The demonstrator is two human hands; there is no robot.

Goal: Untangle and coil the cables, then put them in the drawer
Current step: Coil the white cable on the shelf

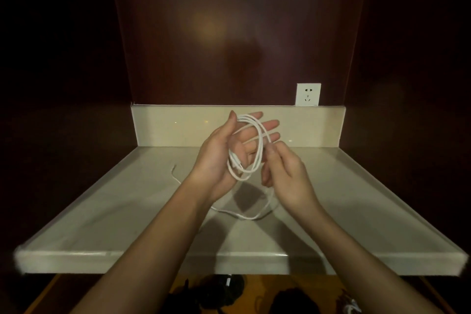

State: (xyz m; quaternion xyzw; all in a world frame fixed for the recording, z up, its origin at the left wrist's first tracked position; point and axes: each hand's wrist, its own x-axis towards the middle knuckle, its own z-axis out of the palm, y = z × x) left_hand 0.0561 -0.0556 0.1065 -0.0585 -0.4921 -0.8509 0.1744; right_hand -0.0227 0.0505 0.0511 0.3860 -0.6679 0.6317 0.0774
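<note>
White cable looped around flat left hand, strand pinched by right hand.

A: Left hand?
B: Raised, palm turned inward, fingers straight and spread, thumb up. White cable looped round the fingers.
A: Right hand?
B: Beside it, back toward camera, thumb and forefinger pinching the cable. Both forearms bare, converging.

a home or hotel-room alcove: dark glossy wood panels wall in a pale stone countertop with a low backsplash and a white wall socket.
</note>
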